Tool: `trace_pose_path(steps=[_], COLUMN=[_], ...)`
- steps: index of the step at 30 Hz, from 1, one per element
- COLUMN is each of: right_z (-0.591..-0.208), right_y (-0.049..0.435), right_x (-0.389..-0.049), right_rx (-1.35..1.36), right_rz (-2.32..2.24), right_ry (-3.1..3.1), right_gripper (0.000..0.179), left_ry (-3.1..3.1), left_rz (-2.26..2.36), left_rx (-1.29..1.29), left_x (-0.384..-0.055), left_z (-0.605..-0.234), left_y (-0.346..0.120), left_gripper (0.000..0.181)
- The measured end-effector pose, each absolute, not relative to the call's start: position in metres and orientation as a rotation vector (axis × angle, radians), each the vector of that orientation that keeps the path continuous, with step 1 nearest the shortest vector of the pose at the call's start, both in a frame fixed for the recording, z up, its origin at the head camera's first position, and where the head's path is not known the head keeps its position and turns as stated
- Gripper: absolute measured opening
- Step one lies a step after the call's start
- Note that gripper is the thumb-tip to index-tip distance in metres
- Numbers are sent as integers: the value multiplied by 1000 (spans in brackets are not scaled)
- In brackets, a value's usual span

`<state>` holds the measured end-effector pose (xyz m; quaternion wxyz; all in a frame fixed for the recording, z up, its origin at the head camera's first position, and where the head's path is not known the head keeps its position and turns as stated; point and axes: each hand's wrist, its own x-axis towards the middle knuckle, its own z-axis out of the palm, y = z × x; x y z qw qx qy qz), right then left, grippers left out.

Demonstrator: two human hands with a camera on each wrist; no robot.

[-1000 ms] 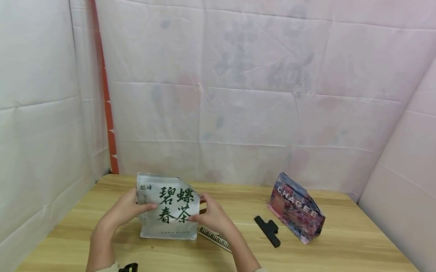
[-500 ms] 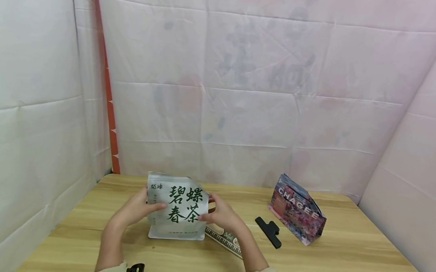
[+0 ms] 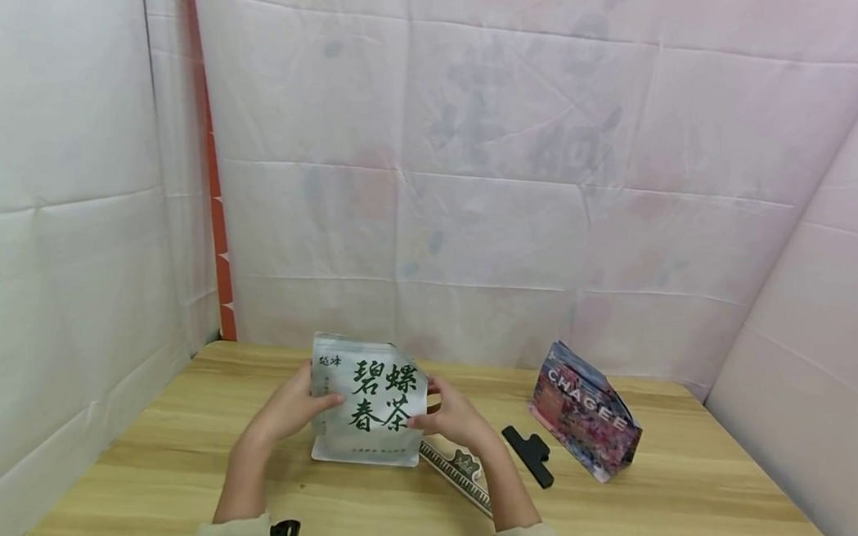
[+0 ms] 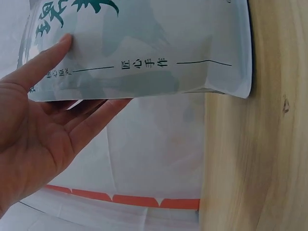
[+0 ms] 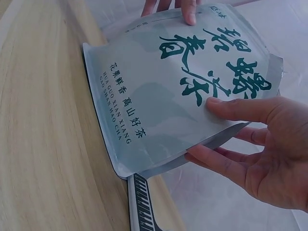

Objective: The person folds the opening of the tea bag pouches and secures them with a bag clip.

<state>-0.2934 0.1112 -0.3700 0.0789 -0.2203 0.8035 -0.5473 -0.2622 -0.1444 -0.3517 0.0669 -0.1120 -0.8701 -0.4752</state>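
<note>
A pale silvery-green tea bag (image 3: 368, 438) with dark green characters stands upright between my two hands. My left hand (image 3: 292, 402) grips its left side, thumb on the front and fingers behind. In the left wrist view that thumb (image 4: 50, 57) lies flat on the printed face. My right hand (image 3: 455, 418) holds the opposite side, its thumb (image 5: 236, 109) pressed on the front in the right wrist view. The bag's top right corner is folded or slanted. Whether its base touches the table cannot be told.
A flat piece with a piano-key pattern (image 3: 458, 476) lies on the wooden table (image 3: 355, 513), partly behind the bag and right forearm. To the right are a black bag clip (image 3: 529, 456) and a colourful CHAGEE bag (image 3: 584, 413). White cloth walls (image 3: 476, 222) surround the table.
Both hands have moved right and slightly upward in view with the tea bag between them. More of the piano-key piece shows. The clip and CHAGEE bag have stayed put.
</note>
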Motion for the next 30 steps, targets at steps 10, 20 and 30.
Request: trace_pose_path(steps=[10,20,30], right_z=[-369,-368,-367], right_y=[114,115,116], right_x=[-294,-294,-293], right_rx=[-647,-667,-767], right_rz=[-1615,-1594,-1513], right_ry=[2436,2450,2516], right_gripper=[53,55,55], left_ry=[-2649,-2633,-2632], left_rz=[-1410,-1411,-1427], left_rx=[-271,-283,-280], left_x=[-268,-267,-265], left_z=[-355,-355,-353], left_y=[-137,-136,-136], left_gripper=[69,68,67])
